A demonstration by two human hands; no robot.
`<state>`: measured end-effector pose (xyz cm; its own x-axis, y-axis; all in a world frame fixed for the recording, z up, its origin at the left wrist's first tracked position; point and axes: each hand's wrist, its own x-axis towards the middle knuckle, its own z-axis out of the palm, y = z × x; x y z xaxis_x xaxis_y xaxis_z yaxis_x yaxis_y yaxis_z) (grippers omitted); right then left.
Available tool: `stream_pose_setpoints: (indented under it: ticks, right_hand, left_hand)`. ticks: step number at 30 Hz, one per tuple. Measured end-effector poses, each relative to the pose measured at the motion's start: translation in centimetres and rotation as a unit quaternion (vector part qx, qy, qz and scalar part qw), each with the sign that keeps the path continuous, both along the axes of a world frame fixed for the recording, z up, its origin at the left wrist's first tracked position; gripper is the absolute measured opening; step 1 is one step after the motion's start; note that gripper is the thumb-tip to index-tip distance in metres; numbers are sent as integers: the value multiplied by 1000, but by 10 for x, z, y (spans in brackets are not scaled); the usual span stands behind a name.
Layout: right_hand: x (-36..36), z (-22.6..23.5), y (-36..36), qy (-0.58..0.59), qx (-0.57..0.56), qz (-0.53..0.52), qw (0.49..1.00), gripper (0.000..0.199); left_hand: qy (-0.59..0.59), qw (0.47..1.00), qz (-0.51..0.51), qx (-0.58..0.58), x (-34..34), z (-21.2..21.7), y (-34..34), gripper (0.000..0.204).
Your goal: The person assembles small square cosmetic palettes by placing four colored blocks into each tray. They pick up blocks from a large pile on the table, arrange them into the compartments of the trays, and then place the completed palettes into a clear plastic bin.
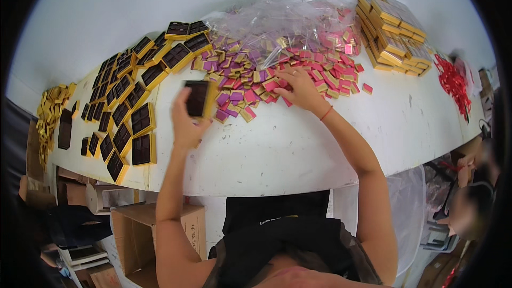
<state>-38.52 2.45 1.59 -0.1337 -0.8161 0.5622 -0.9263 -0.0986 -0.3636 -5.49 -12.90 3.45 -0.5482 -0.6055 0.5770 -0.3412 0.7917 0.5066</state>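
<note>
My left hand (185, 128) grips a gold-edged box (197, 98) with a dark compartmented insert, tilted up above the table. The hand is slightly blurred. Over the heap of small wrapped pieces (256, 82), pink, purple and gold, my right hand (302, 89) reaches down with thumb and fingers apart. Its fingertips touch or hover just over the pink pieces; I see nothing held in them. Left of my left hand, several similar gold boxes with dark inserts (142, 119) lie spread in loose rows.
Clear plastic bags (282, 18) cover the back of the heap. Closed gold boxes with clear lids (394, 32) are stacked at the back right, near red ribbons (453, 82). Gold pieces (53, 106) pile up at the far left. A cardboard box (133, 240) stands below; another person (469, 208) sits at right.
</note>
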Motion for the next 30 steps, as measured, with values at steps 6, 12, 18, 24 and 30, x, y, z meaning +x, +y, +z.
stream_pose_setpoints:
  ticks: [6,12,18,24,30]
  right_hand:
    - [13,-21,-13,92,-10,20,995,35]
    - [39,16,47,-283,-30,24,958,29]
    - [94,0,134,-434,106,28,894,29]
    - [99,5,134,-299,76,28,951,26]
    - [106,3,125,-310,109,35,944,13]
  left_hand:
    - [-161,958,-234,47,-39,-21,147,91]
    - [-159,962,-212,65,-32,-20,147,107]
    - [-165,969,-169,69,-35,-20,170,111]
    - [-102,982,-141,68,-15,-40,196,65]
    - [-44,983,-164,68,-15,-38,195,32]
